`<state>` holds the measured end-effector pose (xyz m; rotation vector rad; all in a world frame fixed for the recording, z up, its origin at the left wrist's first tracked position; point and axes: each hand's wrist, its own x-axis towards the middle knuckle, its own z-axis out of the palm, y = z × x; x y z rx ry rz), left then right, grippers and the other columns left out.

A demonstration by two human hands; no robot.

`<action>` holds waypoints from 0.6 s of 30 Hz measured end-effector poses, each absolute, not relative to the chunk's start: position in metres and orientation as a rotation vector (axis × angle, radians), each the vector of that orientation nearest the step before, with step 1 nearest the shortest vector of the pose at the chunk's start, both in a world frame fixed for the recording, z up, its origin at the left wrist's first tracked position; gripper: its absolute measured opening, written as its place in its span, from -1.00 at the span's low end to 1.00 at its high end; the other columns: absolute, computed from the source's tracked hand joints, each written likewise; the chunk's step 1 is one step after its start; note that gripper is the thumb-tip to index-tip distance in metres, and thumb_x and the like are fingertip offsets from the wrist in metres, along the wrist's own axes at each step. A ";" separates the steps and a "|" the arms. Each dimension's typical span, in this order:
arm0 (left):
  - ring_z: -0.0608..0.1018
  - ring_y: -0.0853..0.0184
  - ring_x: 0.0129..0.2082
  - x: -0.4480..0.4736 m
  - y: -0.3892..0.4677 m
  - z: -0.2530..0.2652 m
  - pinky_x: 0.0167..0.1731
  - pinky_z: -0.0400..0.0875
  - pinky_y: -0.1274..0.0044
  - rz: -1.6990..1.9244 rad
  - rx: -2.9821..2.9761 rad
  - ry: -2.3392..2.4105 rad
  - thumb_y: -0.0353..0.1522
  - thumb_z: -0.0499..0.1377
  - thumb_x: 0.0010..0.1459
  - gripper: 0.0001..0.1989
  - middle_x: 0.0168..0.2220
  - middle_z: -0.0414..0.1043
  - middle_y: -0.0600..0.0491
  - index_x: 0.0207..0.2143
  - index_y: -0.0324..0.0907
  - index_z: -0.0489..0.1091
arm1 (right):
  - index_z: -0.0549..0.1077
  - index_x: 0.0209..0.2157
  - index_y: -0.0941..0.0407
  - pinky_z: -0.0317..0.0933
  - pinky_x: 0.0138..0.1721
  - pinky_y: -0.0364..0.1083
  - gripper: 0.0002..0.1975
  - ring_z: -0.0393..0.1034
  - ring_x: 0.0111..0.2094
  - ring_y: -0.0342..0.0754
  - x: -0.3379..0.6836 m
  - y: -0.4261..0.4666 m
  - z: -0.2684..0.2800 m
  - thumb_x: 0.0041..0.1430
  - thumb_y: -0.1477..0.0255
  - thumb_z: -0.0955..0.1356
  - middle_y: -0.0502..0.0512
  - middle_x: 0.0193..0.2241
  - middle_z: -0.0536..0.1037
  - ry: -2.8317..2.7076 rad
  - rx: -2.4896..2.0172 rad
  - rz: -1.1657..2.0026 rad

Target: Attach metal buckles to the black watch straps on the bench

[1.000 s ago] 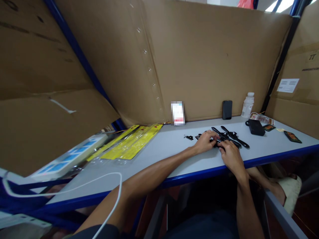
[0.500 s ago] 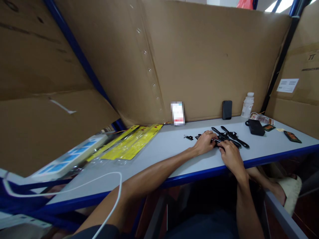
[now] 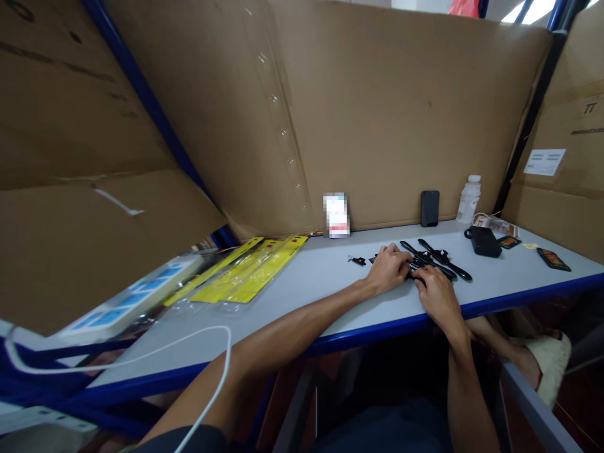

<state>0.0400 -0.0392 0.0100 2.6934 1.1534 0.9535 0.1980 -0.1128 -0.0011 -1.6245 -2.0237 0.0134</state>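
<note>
Between left grip [image 3: 390,269] and right grip [image 3: 438,294], black tool [image 3: 415,267], partly hidden

The tools [image 3: 443,257] are glossy black, the tabletop [image 3: 302,270] pale grey with a blue edge [image 3: 377,331]. The flat cards [image 3: 257,277] are yellow with small red marks; the long box [image 3: 125,308] is white with blue patches. The cardboard [image 3: 377,113] is brown, the cable [image 3: 228,353] white, the pouch [image 3: 486,241] black, the sleeve [image 3: 189,438] dark blue.
</note>
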 end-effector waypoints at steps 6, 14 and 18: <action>0.46 0.13 -0.03 0.038 -0.038 0.008 0.00 0.27 0.26 0.950 2.733 1.194 -0.49 0.12 0.25 -0.77 -0.16 0.63 -0.02 -0.13 -0.15 0.53 | 0.59 -0.05 0.11 0.17 0.11 -0.04 -0.68 0.39 0.03 0.05 0.199 -0.111 -0.004 0.36 0.55 0.24 0.17 -0.05 0.59 -2.020 -1.600 0.011; 0.47 0.15 -0.06 0.036 -0.035 0.009 -0.03 0.30 0.31 0.909 2.767 1.020 -0.49 0.11 0.25 -0.75 -0.17 0.61 -0.04 -0.10 -0.18 0.54 | 0.58 -0.04 0.14 0.17 0.11 -0.03 -0.69 0.38 0.03 0.08 0.199 -0.111 -0.002 0.35 0.56 0.24 0.20 -0.06 0.59 -2.024 -1.613 0.021; 0.50 0.20 -0.09 0.037 -0.035 0.008 0.00 0.32 0.34 0.912 2.732 0.848 -0.51 0.13 0.22 -0.73 -0.18 0.62 -0.01 -0.09 -0.17 0.54 | 0.58 -0.05 0.14 0.18 0.09 -0.02 -0.69 0.38 0.02 0.08 0.199 -0.112 -0.001 0.35 0.56 0.24 0.19 -0.08 0.58 -2.026 -1.601 0.023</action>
